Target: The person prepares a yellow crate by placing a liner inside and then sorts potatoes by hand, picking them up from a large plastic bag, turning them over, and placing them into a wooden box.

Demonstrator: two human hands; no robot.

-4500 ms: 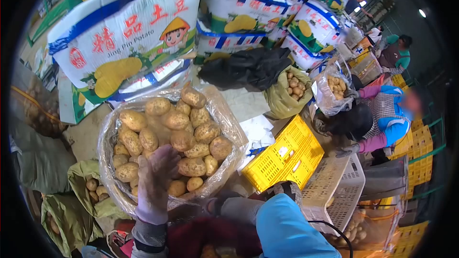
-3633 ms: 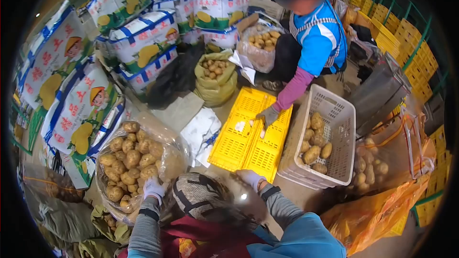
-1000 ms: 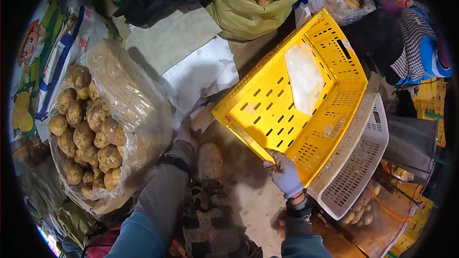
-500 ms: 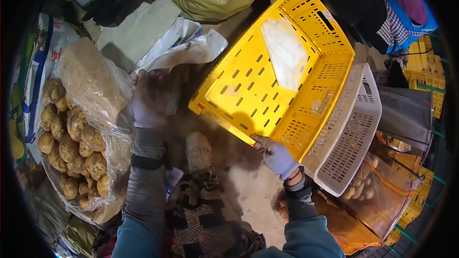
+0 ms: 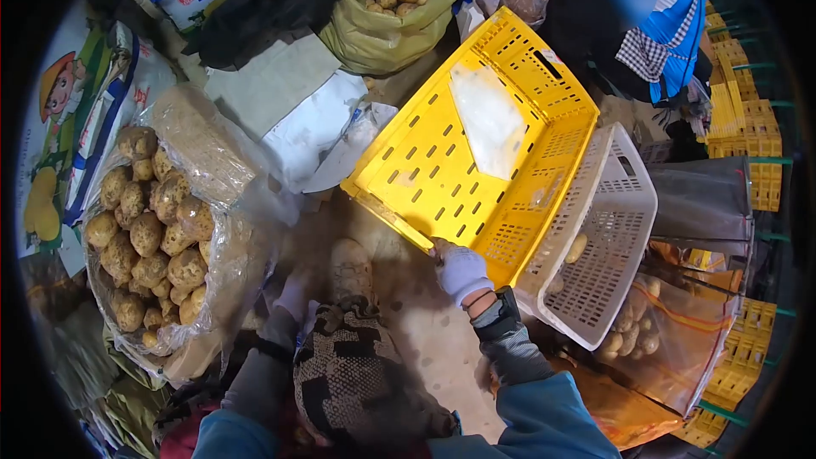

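My right hand [image 5: 461,270], in a light glove, is closed on the near rim of a yellow crate [image 5: 425,166]. A white sheet [image 5: 489,121] lies in that crate, which tilts over a white crate [image 5: 608,234] with a few potatoes inside. Low beside my leg is my left hand [image 5: 296,293], dim and blurred, its fingers hard to make out. It is nearest to the right side of a plastic-lined bag [image 5: 242,268] full of potatoes [image 5: 146,234].
A green sack [image 5: 382,34] of potatoes stands at the top. Another person [image 5: 646,25] in blue is at the upper right. Clear bags [image 5: 671,331] and yellow crates [image 5: 748,144] line the right. Cardboard [image 5: 272,76] and printed bags [image 5: 68,119] lie left.
My left hand has dropped down and back from the white sheeting toward my leg. My right hand keeps its hold on the yellow crate. The view has shifted, showing more of the top.
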